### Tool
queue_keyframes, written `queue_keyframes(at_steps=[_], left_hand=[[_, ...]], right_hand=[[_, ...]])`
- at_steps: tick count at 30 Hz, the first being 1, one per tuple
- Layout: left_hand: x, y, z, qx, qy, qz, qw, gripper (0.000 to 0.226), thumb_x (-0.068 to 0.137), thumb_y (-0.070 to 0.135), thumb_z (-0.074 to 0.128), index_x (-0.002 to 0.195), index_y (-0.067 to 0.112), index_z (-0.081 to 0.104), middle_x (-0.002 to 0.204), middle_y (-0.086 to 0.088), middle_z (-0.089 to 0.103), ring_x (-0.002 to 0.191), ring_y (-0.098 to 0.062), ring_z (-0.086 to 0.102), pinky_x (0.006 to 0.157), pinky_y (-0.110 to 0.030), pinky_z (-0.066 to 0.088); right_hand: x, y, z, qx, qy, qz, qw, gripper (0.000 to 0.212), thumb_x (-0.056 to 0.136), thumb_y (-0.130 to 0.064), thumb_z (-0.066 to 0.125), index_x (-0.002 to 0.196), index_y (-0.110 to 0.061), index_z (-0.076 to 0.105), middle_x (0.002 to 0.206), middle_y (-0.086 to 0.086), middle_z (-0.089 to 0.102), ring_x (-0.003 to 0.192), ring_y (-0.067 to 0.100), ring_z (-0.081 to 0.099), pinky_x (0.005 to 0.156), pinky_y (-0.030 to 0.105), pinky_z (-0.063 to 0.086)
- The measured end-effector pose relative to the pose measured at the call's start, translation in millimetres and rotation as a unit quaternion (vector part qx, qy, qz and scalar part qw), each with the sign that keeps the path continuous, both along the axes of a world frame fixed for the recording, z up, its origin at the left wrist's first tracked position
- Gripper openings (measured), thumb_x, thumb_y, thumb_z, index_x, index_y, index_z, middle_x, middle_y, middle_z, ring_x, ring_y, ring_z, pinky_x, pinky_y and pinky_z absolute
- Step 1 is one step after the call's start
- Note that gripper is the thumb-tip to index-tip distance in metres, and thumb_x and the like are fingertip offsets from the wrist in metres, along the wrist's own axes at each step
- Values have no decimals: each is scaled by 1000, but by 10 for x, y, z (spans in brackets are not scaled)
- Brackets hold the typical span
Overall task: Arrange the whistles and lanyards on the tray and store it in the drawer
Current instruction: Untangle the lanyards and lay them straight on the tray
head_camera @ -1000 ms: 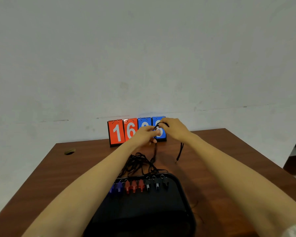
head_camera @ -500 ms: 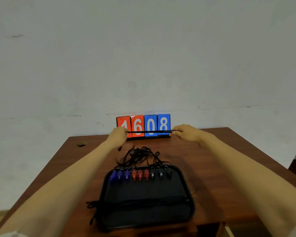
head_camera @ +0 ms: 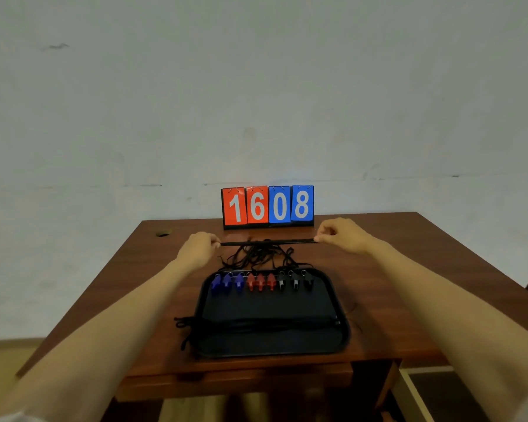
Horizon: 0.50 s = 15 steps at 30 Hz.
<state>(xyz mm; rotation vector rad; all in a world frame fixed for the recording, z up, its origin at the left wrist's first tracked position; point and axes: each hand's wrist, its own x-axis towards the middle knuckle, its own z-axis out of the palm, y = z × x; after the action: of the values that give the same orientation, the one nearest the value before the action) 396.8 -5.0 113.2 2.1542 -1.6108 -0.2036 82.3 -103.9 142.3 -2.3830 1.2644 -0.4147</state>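
brown wooden table [head_camera: 409,269]: black plastic tray [head_camera: 345,330] at the near edge, centre. straightened black lanyards [head_camera: 256,324] lie across the tray's near half, ends trailing over its left rim. along its far rim stand blue whistles [head_camera: 227,282], red whistles [head_camera: 260,282] and black whistles [head_camera: 294,281]. tangled black cords [head_camera: 259,257] lie just past that rim. above them one taut black lanyard [head_camera: 267,242], left hand [head_camera: 197,249] and right hand [head_camera: 343,236] each pinching an end, fingers curled. red-and-blue flip scoreboard [head_camera: 268,207], 1608, at the far edge.
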Motion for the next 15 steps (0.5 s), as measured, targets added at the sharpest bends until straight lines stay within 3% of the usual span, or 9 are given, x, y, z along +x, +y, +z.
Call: queue_keyframes(at_steps=[4, 8, 12, 15], left_hand=[[102, 148, -179, 34, 24, 10, 999, 29, 97, 19, 48, 119, 7, 63, 119, -12, 65, 108, -27, 60, 95, -37, 47], [128, 242, -346, 71, 60, 10, 996, 29, 98, 11, 43, 121, 5, 60, 117, -14, 64, 99, -25, 58, 84, -30, 43], [141, 310, -505, 59, 71, 48, 995, 8, 95, 18, 51, 98, 12, 56, 101, -8, 65, 88, -22, 56, 80, -36, 46], [200, 374, -594, 66, 50, 56, 995, 14, 92, 31, 58, 83, 19, 58, 93, -6, 68, 85, -24, 62, 77, -37, 52]], right_hand=[[-28, 103, -174, 27, -8, -32, 999, 25, 95, -30, 55, 106, -13, 69, 106, 1, 67, 92, 13, 58, 83, 26, 44], [30, 172, -303, 90, 25, -40, 995, 33, 103, -15, 34, 126, -10, 57, 79, -7, 62, 66, 6, 50, 66, 22, 42], [2, 186, -449, 115, -19, -78, 990, 15, 102, -12, 35, 108, -7, 47, 80, 1, 67, 60, 14, 61, 63, 24, 49], [-44, 205, -535, 95, -29, -103, 990, 10, 96, -13, 51, 93, -5, 56, 69, 0, 68, 56, 13, 63, 59, 21, 47]])
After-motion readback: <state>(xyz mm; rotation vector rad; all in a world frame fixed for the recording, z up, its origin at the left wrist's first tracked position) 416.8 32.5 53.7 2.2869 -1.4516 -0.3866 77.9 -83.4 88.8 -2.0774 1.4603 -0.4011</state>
